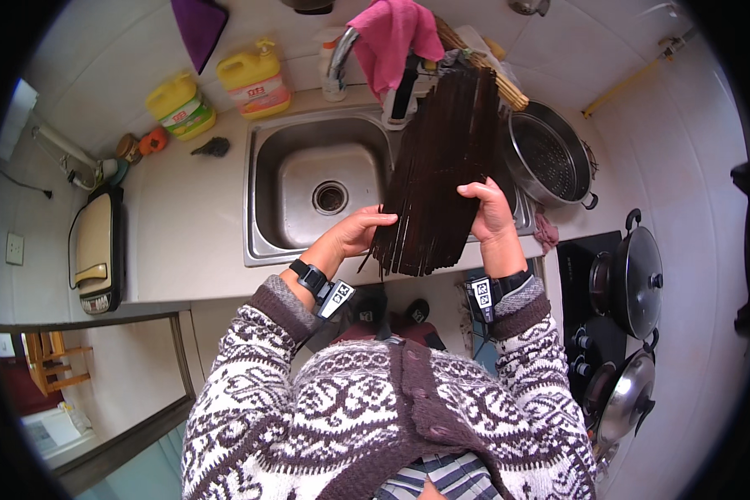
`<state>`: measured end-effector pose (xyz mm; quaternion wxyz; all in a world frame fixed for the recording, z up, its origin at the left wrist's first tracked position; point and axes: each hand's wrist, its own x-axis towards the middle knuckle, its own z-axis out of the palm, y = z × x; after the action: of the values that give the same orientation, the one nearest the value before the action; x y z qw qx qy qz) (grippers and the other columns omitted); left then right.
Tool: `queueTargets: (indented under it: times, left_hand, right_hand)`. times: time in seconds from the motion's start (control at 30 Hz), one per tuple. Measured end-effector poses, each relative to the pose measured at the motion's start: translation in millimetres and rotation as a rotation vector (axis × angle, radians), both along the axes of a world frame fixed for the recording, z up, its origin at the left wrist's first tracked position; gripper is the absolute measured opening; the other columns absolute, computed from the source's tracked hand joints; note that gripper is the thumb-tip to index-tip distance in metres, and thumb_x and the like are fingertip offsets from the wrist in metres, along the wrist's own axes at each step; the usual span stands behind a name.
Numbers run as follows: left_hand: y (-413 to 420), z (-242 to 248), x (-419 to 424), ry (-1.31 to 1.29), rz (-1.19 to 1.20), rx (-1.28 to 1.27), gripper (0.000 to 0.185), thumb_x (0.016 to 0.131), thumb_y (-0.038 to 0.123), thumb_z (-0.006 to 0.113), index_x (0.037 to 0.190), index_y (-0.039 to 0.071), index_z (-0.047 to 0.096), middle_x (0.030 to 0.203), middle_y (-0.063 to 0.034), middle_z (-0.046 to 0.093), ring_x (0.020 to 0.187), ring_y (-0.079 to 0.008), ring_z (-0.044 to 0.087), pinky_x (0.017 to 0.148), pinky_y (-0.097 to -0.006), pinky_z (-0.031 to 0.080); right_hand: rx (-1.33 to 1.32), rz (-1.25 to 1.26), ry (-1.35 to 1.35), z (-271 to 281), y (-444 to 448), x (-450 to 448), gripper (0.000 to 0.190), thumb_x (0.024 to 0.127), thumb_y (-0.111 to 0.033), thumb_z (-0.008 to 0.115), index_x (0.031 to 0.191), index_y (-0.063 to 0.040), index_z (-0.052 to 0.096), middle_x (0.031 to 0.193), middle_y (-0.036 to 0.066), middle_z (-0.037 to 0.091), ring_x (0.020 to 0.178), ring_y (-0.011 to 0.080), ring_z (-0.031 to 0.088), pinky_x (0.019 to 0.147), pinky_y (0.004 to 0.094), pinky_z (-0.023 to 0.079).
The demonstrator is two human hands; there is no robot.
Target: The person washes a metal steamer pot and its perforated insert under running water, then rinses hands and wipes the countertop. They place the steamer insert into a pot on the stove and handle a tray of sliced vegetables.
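Both hands hold a dark brown slatted mat (440,169), made of thin strips laid side by side. My left hand (356,231) grips its lower left edge, thumb on top and fingers hidden beneath. On the opposite edge, a little farther up, my right hand (490,209) has its thumb over the strips. The mat slants away from me, its near end reaching past the counter's front edge. Beneath and behind it, much of the right side of the steel sink is hidden. The left sink basin (300,169) shows its drain (330,197).
A pink cloth (397,40) drapes over the faucet (342,53). Yellow detergent jugs (253,81) stand at the back left. Right of the mat sit a steamer pot (550,153) and lidded pans (640,281) on the black cooktop (590,250). An electric griddle (100,250) stands upright at left.
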<state>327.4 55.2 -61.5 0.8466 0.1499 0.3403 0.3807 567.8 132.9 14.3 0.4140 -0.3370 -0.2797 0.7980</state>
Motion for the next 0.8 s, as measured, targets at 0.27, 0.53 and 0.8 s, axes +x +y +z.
queueTargets:
  times: [0.27, 0.53, 0.8]
  left_hand:
    - [60.8, 79.3, 13.0, 0.312, 0.153, 0.419, 0.032, 0.084, 0.011, 0.069, 0.114, 0.002, 0.061, 0.107, -0.0044, 0.066, 0.096, -0.0128, 0.061, 0.089, -0.0286, 0.047]
    - [160.3, 135.5, 123.1, 0.372, 0.035, 0.556, 0.022, 0.08, 0.001, 0.066, 0.101, -0.003, 0.062, 0.089, -0.0056, 0.068, 0.078, -0.0136, 0.064, 0.074, -0.0275, 0.052]
    - [294.4, 29.1, 271.5, 0.201, 0.117, -0.017, 0.016, 0.079, -0.001, 0.063, 0.095, -0.002, 0.057, 0.09, -0.0151, 0.063, 0.08, -0.0278, 0.064, 0.075, -0.0426, 0.055]
  right_hand:
    - [0.208, -0.237, -0.223, 4.0, 13.7, 17.6, 0.04, 0.073, -0.001, 0.067, 0.112, 0.001, 0.059, 0.101, 0.007, 0.064, 0.091, 0.0179, 0.061, 0.085, 0.0314, 0.049]
    - [0.06, -0.566, -0.072, 16.3, 90.7, 123.6, 0.026, 0.083, -0.006, 0.068, 0.107, 0.002, 0.062, 0.1, 0.013, 0.067, 0.085, 0.0253, 0.067, 0.076, 0.0364, 0.056]
    - [-0.359, -0.564, -0.209, -70.9, 213.3, 260.2, 0.038, 0.085, -0.015, 0.066, 0.115, 0.006, 0.058, 0.111, 0.019, 0.063, 0.1, 0.0306, 0.063, 0.088, 0.0421, 0.052]
